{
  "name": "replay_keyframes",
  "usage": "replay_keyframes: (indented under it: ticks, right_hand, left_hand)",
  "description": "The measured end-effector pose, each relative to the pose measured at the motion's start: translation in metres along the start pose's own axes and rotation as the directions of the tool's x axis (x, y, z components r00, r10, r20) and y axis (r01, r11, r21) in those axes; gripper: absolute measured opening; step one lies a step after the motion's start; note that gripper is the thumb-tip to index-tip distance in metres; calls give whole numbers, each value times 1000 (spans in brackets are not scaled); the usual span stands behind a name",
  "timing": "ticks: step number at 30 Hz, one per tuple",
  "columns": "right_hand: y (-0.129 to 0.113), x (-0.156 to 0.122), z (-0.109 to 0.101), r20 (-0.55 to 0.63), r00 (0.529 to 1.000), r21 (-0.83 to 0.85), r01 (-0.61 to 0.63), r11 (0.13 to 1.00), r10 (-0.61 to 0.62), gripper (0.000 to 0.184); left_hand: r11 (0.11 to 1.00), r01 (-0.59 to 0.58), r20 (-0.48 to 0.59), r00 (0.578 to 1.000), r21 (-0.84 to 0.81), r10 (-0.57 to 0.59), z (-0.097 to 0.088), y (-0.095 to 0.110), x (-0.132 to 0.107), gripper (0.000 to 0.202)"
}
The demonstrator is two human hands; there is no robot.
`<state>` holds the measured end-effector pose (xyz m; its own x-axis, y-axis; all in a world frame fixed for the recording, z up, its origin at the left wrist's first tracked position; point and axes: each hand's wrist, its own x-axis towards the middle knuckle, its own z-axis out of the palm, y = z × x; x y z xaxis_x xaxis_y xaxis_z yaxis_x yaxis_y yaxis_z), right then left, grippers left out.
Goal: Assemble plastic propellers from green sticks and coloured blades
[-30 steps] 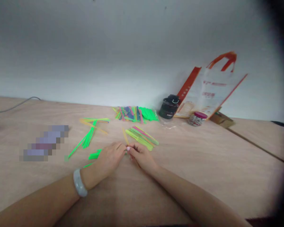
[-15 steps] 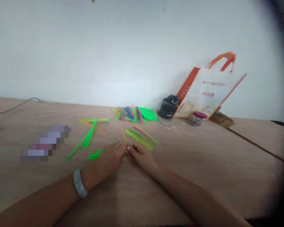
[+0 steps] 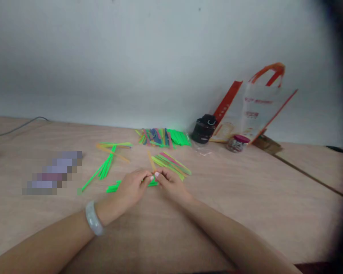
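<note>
My left hand point(image 3: 131, 188), with a pale bangle point(image 3: 93, 218) on its wrist, and my right hand point(image 3: 172, 186) meet at their fingertips above the wooden table. Between them runs a bundle of neon green strips point(image 3: 113, 187), its near end showing past my left hand; my fingers seem pinched on it. Just beyond my right hand lies a bunch of lime, pink and yellow strips point(image 3: 170, 164). One yellow strip point(image 3: 151, 160) lies close to my fingertips. Further left lies a fan of green strips point(image 3: 104, 170).
Along the wall stand a heap of multicoloured strips point(image 3: 162, 137), a black flask point(image 3: 203, 128), a pink-lidded jar point(image 3: 236, 144) and a white-and-orange paper bag point(image 3: 254, 108). Yellow strips point(image 3: 112, 147) lie left of centre, beside a pixelated object point(image 3: 53, 173). A cable point(image 3: 17, 127) crosses the far left.
My hands have drawn together around the green strips, and the bundle now runs from beside my left hand to my fingertips. My left wrist has shifted slightly left.
</note>
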<state>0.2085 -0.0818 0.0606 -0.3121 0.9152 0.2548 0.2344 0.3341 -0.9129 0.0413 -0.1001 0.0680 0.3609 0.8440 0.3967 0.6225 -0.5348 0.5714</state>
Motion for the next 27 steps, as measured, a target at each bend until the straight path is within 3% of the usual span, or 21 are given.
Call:
replay_keyframes:
  ticks: [12,14,16,18,20,23,25,27]
  right_hand:
    - [1,-1,4,-52,999,0,-1,1000,1,29]
    - [5,5,-7,-108,994,-48,-10,999,5,33]
    - [10,14,-25,-341,940,-128,-66,990,18,40]
    - [17,23,-44,-453,890,-238,-77,968,-41,39]
    - [24,29,-57,-435,896,-318,-61,946,-89,34]
    - [35,33,-57,-216,960,-694,-23,719,-178,30]
    - [40,32,-51,-146,978,-826,-37,562,-150,29]
    - [43,31,-46,-122,985,-882,-50,469,-124,28]
  left_hand:
    - [949,182,110,981,-257,-159,-2,4,4,31]
    - [921,258,174,961,-292,-214,-2,1,2,35]
    - [908,317,238,937,-276,-255,-2,-3,-1,38]
    - [945,269,226,948,-187,-226,1,-4,-3,36]
    - [994,99,163,983,-54,-89,6,-4,-5,29]
    - [980,-130,138,984,148,110,14,-2,-7,21]
    - [949,-198,164,973,245,160,18,-2,-8,20]
    - [928,-220,156,971,301,179,19,-5,-10,24]
